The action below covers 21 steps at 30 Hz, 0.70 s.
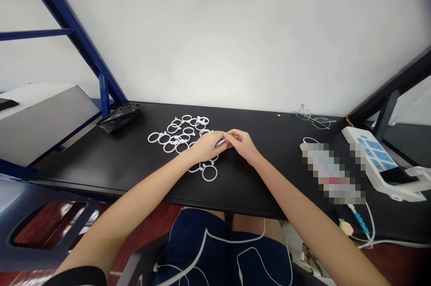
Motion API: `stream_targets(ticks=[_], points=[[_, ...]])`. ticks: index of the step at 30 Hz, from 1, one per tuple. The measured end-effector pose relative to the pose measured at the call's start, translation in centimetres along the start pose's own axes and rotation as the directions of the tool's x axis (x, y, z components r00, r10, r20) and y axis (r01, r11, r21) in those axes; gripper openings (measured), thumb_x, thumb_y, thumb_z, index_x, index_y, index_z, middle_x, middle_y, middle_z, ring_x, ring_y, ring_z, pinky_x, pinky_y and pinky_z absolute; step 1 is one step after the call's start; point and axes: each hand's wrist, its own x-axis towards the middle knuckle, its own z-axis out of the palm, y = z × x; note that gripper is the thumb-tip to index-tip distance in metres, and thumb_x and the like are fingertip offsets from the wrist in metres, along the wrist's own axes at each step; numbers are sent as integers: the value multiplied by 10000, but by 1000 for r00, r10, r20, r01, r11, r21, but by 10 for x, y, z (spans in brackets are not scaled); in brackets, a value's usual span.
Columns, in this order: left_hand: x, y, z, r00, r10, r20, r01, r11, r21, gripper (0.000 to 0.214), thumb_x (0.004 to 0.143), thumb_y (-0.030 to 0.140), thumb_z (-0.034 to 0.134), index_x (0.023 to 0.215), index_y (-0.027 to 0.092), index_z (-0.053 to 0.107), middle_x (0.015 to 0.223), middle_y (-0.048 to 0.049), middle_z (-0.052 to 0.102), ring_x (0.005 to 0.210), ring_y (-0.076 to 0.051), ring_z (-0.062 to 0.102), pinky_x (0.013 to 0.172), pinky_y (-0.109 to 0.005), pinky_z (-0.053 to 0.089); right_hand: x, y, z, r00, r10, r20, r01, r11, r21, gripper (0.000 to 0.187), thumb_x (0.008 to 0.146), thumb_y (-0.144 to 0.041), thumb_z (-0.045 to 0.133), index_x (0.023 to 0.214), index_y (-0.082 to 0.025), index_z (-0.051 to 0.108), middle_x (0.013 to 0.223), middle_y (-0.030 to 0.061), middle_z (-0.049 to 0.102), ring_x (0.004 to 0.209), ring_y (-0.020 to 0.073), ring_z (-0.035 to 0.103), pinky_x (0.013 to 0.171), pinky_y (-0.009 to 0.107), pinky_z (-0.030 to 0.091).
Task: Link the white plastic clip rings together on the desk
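My left hand (pixel 206 147) and my right hand (pixel 243 143) meet above the black table, fingertips together. Between their fingers shows part of a white curtain ring (pixel 221 142), pinched by both; the fingers cover most of it. Several more white curtain rings (pixel 182 147), each with a small eyelet, lie in a loose, partly overlapping cluster to the left of and beneath my left hand. One curtain ring (pixel 209 173) lies nearest to me, just below the left wrist.
A black plastic bag (pixel 121 117) lies at the table's far left. Eyeglasses (pixel 313 117) rest at the back right. A pixelated flat device (pixel 332 173) with a cable lies near a white power strip (pixel 380 160). White cables (pixel 202 250) cross my lap.
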Motion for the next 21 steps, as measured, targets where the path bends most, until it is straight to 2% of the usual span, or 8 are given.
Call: stream_targets(ticks=[21], points=[[0, -1, 1, 1000, 27, -3, -27, 998, 60, 225, 932, 289, 466, 735, 180, 485, 749, -20, 594, 647, -146, 530, 602, -267, 374, -1, -1, 1, 1000, -25, 12, 25, 999, -37, 337, 763, -512, 667, 757, -178, 625, 686, 22, 670, 649, 162, 644, 662, 308, 552]])
